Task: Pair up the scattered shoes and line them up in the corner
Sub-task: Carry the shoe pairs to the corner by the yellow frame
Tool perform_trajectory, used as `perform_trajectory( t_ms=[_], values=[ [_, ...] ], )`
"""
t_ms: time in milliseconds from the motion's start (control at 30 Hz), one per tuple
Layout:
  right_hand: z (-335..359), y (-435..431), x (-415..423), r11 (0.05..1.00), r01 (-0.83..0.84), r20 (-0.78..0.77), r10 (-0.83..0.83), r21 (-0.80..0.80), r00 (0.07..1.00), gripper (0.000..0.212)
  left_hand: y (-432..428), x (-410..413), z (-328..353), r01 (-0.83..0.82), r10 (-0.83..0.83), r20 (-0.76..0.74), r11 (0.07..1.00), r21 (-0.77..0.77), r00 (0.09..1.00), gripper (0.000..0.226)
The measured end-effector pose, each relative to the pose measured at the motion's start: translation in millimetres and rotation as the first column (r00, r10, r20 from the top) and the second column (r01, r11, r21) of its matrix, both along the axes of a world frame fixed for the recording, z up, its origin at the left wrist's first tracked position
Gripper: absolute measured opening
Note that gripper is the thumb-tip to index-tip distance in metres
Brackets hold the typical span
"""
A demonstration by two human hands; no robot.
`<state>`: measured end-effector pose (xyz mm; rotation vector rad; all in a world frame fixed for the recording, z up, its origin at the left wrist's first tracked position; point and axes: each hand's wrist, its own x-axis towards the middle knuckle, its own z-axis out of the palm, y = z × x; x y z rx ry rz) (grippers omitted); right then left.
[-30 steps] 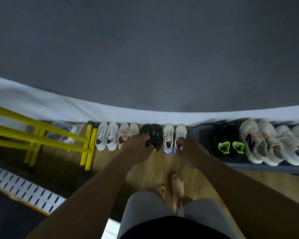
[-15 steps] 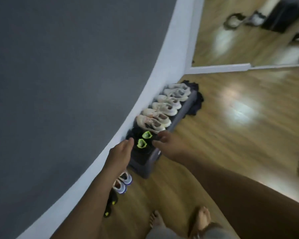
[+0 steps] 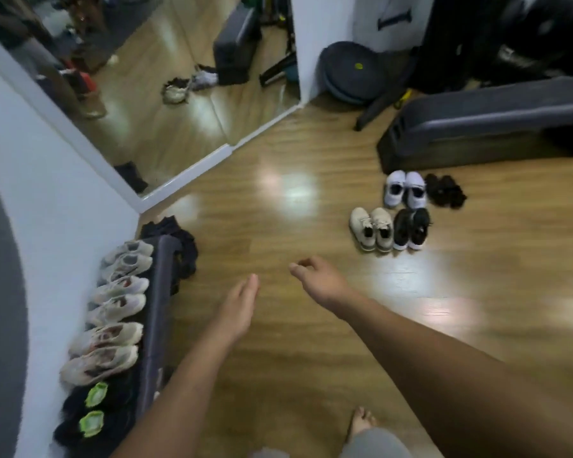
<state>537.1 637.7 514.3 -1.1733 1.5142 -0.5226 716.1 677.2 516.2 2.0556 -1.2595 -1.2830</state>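
Several pairs stand lined up on a low grey step platform along the left wall: pale sneakers and a black pair with green insoles. Out on the wood floor at the right lie a beige pair, a black pair with white soles, a white pair and a dark fuzzy pair. My left hand hangs over the floor with straight fingers, holding nothing. My right hand is loosely curled and holds nothing. Both hands are well short of the floor pairs.
A wall mirror fills the far left corner and reflects shoes and clutter. A second grey step platform and a round dark balance trainer sit at the back right. Dark cloth lies by the near platform's end. My bare foot shows below.
My view has swung right, from the shoe row at the wall to the open floor. Both hands have left the lined-up shoes and now hang empty over the floor.
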Motion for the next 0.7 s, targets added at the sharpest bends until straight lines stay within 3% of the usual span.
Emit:
perform_trajectory(
  t_ms=[167, 300, 400, 500, 600, 700],
  values=[
    [2.4, -18.7, -139.1, 0.968, 0.249, 0.022, -0.249, 0.015, 0.968, 0.04, -66.0, -126.3, 0.4, 0.227, -0.229, -0.003, 0.97, -0.089, 0.974, 0.062],
    [-1.1, -9.6, -229.8, 0.891, 0.453, 0.028, -0.453, 0.025, 0.891, 0.04, -108.2, -221.5, -4.0, 0.419, -0.422, -0.012, 0.903, -0.096, 0.907, 0.038],
    [-2.1, -4.5, -284.7, 0.829, 0.557, -0.017, -0.557, 0.047, 0.83, 0.038, -131.8, -287.3, -6.3, 0.51, -0.516, -0.031, 0.853, -0.109, 0.856, 0.034],
    [-2.6, -11.6, -331.0, 0.787, 0.616, -0.068, -0.613, 0.03, 0.787, 0.038, -156.8, -343.4, -5.9, 0.581, -0.59, -0.052, 0.804, -0.125, 0.806, 0.038],
    [1.1, -35.5, -369.4, 0.772, 0.636, -0.117, -0.631, 0.006, 0.767, 0.042, -189.2, -386.6, -3.3, 0.624, -0.635, -0.048, 0.768, -0.142, 0.771, 0.057],
    [4.9, -76.9, -400.4, 0.764, 0.645, -0.147, -0.636, 0.017, 0.758, 0.041, -232.6, -418.0, -5.5, 0.641, -0.652, -0.03, 0.753, -0.149, 0.758, 0.052]
  ],
)
